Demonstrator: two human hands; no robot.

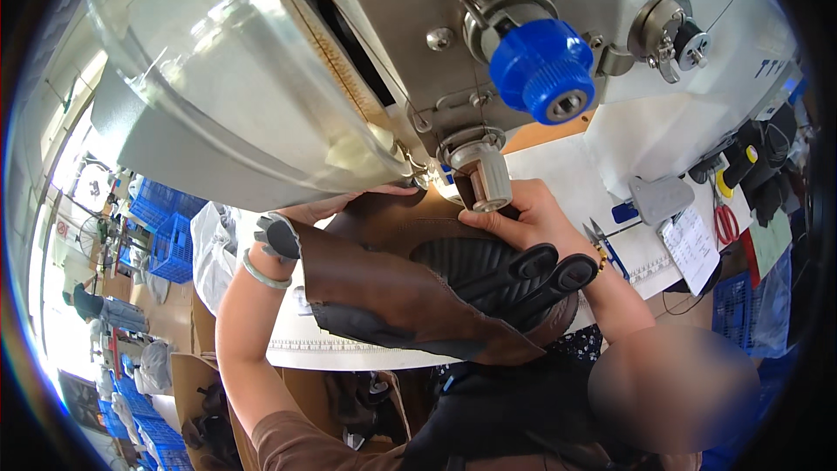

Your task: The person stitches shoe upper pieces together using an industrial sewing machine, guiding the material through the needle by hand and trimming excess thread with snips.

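Note:
A brown leather piece [375,275] with a black ribbed panel [458,270] and two black rounded loops [536,270] lies bunched under the sewing machine head [540,78]. It looks like a boot upper, but its kind is not certain. Fingers of my left hand [370,194] stretch flat along its far left edge by the needle area; the leather hides part of that hand. On the other side, my right hand [523,216] grips the leather, thumb on top and fingers curled, just right of the cylindrical metal part [482,179]. The stitching point itself is mostly hidden.
A large clear cover [227,78] fills the upper left, and a blue knob [545,70] juts from the machine. Right of my hand lie thread snips [606,249], a written paper [689,244] and red-handled scissors [724,209]. Blue crates [170,240] stand at the left.

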